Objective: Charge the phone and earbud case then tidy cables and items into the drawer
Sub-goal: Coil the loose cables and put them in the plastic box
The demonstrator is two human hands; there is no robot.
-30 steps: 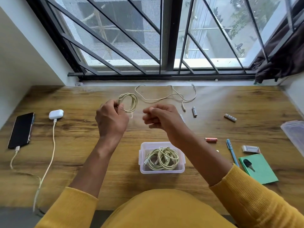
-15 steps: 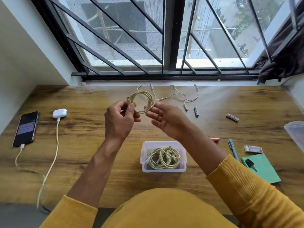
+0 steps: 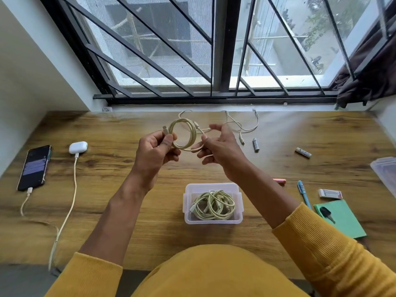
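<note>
Cream-coloured cable coil point(image 3: 183, 133) is in the air above the wooden table point(image 3: 321, 136), and I think the loops can spring open here. The left hand point(image 3: 157, 150) pinches the coil only at one place, near the plug end, with thumb against fingers. If this pinch becomes weak, the rings can fall apart and the winding must begin again. The free tail goes from the coil over the right hand point(image 3: 221, 151) and back to the loose cable point(image 3: 242, 125) lying near the window. If I pull too fast, this tail can catch the battery point(image 3: 255, 144) beside it and drag it. A knot can also form, I judge, because the loose part makes several bends on the table.

Both forearms come up from the bottom of the view and meet over the middle of the table. The left hand is turned with its back to me, its fingers curled on the coil. The right hand is half open, its fingers spread and lightly bent, and the cable lies across them; I cannot tell if it really grips.

Below the hands, the clear plastic box point(image 3: 213, 186) already holds another coiled cable. The phone point(image 3: 34, 167) and the earbud case point(image 3: 78, 146) lie at far left, each with a cable plugged in.
</note>
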